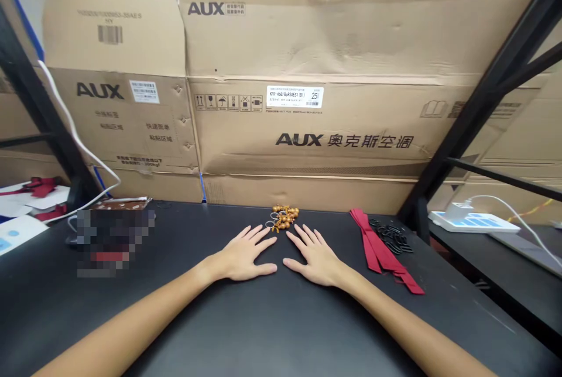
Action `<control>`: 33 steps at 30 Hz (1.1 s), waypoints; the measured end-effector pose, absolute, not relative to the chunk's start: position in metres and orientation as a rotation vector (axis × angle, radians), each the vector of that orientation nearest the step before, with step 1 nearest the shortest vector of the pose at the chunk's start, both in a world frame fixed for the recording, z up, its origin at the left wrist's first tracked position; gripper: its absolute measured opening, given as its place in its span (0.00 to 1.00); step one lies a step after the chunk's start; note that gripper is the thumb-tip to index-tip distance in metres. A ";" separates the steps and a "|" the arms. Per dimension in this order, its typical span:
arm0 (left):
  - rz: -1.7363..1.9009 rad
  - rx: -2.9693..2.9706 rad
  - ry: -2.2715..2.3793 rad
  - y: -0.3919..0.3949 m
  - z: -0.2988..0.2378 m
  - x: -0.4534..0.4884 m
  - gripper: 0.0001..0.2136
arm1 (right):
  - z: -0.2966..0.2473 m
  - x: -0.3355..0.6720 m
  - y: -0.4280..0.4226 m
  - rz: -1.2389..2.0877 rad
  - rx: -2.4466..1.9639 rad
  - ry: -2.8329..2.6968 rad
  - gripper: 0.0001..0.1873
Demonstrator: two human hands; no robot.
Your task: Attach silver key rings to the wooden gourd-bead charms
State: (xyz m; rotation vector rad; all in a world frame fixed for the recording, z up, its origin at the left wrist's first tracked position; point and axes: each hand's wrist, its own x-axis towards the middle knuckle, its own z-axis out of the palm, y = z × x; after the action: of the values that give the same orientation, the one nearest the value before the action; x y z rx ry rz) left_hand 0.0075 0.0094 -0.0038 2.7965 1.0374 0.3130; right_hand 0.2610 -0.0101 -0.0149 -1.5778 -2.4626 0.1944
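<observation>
My left hand (246, 255) lies flat on the black tabletop (263, 330), palm down, fingers spread. My right hand (314, 257) lies flat beside it in the same way, thumbs nearly meeting. Neither hand holds anything. Just beyond the fingertips sits a small heap of wooden bead key rings (284, 216) with metal rings. To the right of my right hand lie several dark red ribbons (381, 248), and next to them a pile of small black plastic rings (393, 235).
Large cardboard boxes (307, 102) stand along the back of the table. Black shelf struts (474, 108) slant at the right. A white power strip (472, 220) sits on the neighbouring surface at right. A white cable (74, 131) and red ribbons (41, 187) are at left.
</observation>
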 end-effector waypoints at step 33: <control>0.292 2.809 0.975 0.013 -0.001 0.002 0.32 | -0.021 0.270 0.002 0.182 -1.510 -2.410 0.37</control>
State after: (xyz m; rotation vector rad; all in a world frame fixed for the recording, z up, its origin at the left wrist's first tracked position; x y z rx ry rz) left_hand 0.0021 0.0132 -0.0005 2.8088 0.9746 0.2916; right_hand 0.2703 0.0022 -0.0207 -1.5100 -2.4096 0.1823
